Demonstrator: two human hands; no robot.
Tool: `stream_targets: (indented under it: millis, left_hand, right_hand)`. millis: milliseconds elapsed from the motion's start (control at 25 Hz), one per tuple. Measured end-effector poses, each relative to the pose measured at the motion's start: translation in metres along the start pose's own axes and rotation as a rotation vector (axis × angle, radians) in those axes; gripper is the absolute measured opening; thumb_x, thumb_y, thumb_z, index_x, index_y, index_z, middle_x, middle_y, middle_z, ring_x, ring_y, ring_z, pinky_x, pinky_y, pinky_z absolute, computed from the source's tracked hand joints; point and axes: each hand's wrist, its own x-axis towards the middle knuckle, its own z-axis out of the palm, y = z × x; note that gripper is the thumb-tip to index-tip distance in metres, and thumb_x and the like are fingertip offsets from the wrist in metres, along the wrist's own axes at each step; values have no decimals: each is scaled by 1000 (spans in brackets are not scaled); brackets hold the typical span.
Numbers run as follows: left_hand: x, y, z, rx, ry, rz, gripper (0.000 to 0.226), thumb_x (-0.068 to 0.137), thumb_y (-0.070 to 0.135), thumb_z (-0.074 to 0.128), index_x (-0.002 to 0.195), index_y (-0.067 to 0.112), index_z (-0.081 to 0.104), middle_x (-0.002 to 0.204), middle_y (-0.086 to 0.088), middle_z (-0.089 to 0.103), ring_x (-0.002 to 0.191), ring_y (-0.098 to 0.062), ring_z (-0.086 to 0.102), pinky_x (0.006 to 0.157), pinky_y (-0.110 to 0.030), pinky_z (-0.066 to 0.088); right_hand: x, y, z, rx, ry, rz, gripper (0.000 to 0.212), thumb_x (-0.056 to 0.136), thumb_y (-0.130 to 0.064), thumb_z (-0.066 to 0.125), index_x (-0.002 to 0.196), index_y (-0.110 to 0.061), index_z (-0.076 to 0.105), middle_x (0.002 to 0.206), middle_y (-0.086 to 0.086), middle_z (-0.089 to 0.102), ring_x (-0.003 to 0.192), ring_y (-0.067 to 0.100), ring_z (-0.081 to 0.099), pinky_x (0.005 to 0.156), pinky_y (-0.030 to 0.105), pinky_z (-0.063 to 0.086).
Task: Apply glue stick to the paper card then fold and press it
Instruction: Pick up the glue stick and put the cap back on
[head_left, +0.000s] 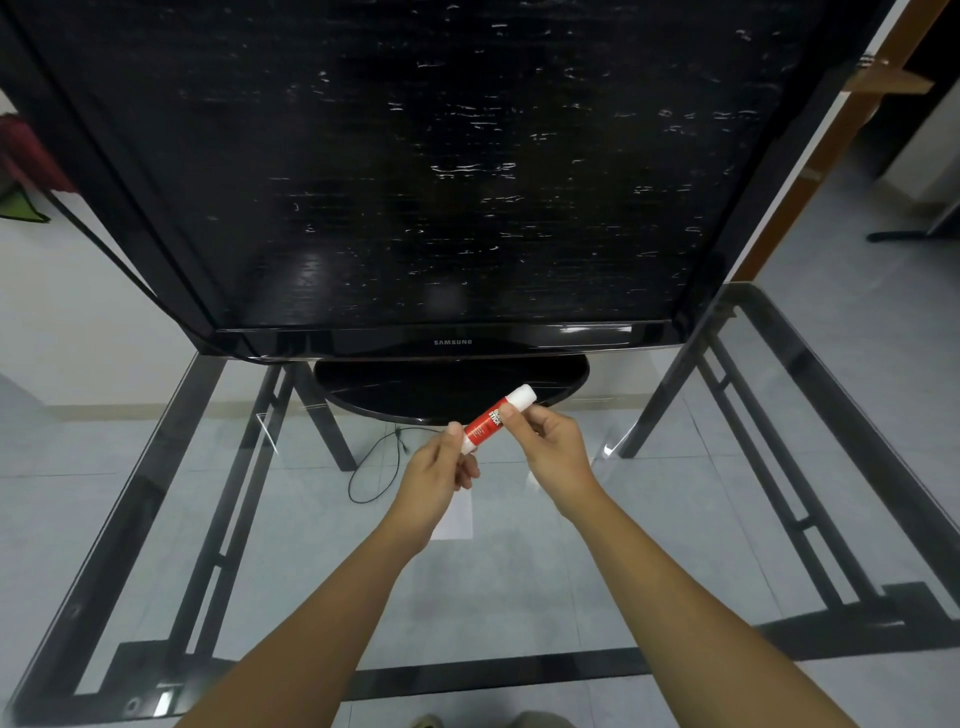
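A red and white glue stick (491, 420) is held slanted above the glass table, white cap end up to the right. My left hand (441, 475) pinches its lower white end between thumb and fingers. My right hand (548, 444) grips it near the middle, just below the cap. A white paper card (457, 517) lies flat on the glass under my left hand, partly hidden by the wrist.
A large black television (415, 171) on an oval stand (452, 384) fills the far half of the glass table (597, 545). The table's black frame bars (218, 499) show through the glass. A black cable (376, 467) lies on the tiled floor below.
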Motion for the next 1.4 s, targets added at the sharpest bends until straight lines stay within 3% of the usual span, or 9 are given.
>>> stream_targets:
  millis: [120,280,480,680,840,960,1080,1240,1400]
  left_hand:
    - [5,6,-2,-43,-25,-152,49,88,61,31,75,23,59,53,8,60,55,-3,55,65,-22,48]
    - [2,4,-6,-67,-2,-4,40,79,64,41,92,30,58,77,9,68,62,1,59,63,-18,46]
    - [6,2,-6,40,8,-80,50,86,62,30,79,23,60,57,9,64,57,-3,58,66,-24,42]
    - [3,3,-8,122,-6,84,33,83,61,39,91,33,55,81,9,68,67,-1,62,61,-13,44]
    - [6,5,-7,233,-2,100,36,92,51,33,83,26,57,69,6,64,64,-7,60,66,-19,42]
    - [9,6,-6,133,-30,-34,47,91,54,29,74,21,57,57,5,59,54,-6,55,61,-20,43]
    - [12,9,-4,38,-55,-185,55,91,58,25,69,17,54,47,3,52,42,-5,48,49,-19,43]
    - [11,4,-4,-30,-32,-96,42,90,56,32,90,26,61,74,4,70,60,-5,62,59,-20,46]
    - [9,0,-8,100,-28,68,30,90,52,40,91,27,57,77,7,67,69,-5,60,69,-24,45]
  right_hand:
    - [2,0,2,-5,-7,-5,17,87,-38,59,87,-23,66,61,-24,62,68,-14,57,61,1,42]
    - [4,0,2,7,2,5,18,87,-39,59,84,-22,67,61,-19,61,65,-12,57,61,2,42]
    - [5,3,4,4,-22,-10,21,87,-38,59,86,-19,69,67,-15,64,68,-10,59,63,3,43]
    - [7,5,3,21,-5,37,25,87,-41,58,87,-18,69,75,-3,64,71,-2,60,63,2,44]
    - [6,4,1,10,-16,39,25,86,-43,58,87,-20,69,76,-3,65,73,-1,61,64,3,44]
    - [5,4,1,35,-28,43,19,85,-43,58,84,-26,68,84,8,68,86,11,63,68,11,50]
    - [4,7,1,33,-55,60,21,87,-41,58,84,-23,68,96,23,65,93,29,58,83,33,52]
    - [5,9,1,52,-28,41,24,86,-42,58,89,-21,69,89,9,69,87,17,64,68,7,49]
    - [8,7,0,51,-29,45,21,87,-41,58,81,-23,68,74,-1,64,74,6,58,65,6,45]
